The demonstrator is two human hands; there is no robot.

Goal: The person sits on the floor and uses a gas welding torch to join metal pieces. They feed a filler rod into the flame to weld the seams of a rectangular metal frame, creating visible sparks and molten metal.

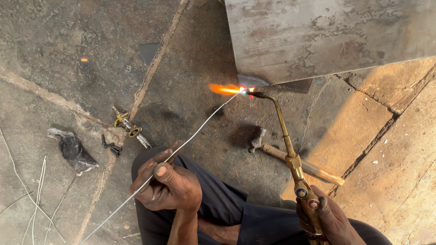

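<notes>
My left hand (165, 182) grips a thin metal filler rod (200, 129) that slants up to the right. Its tip meets the flame at the corner of a grey metal sheet (327, 36). My right hand (329, 220) holds the brass gas torch (287, 140) by its valve body. The torch's curved neck points at the sheet's lower left corner, where an orange flame (225, 89) blows to the left. The spot at the sheet's corner (250, 88) glows red.
A hammer with a wooden handle (295, 162) lies on the stone floor under the torch. A brass fitting (131, 127), a few dark screws (111, 146), a black plastic bag (72, 149) and spare rods (38, 195) lie at left. My dark-trousered knees (218, 199) are below.
</notes>
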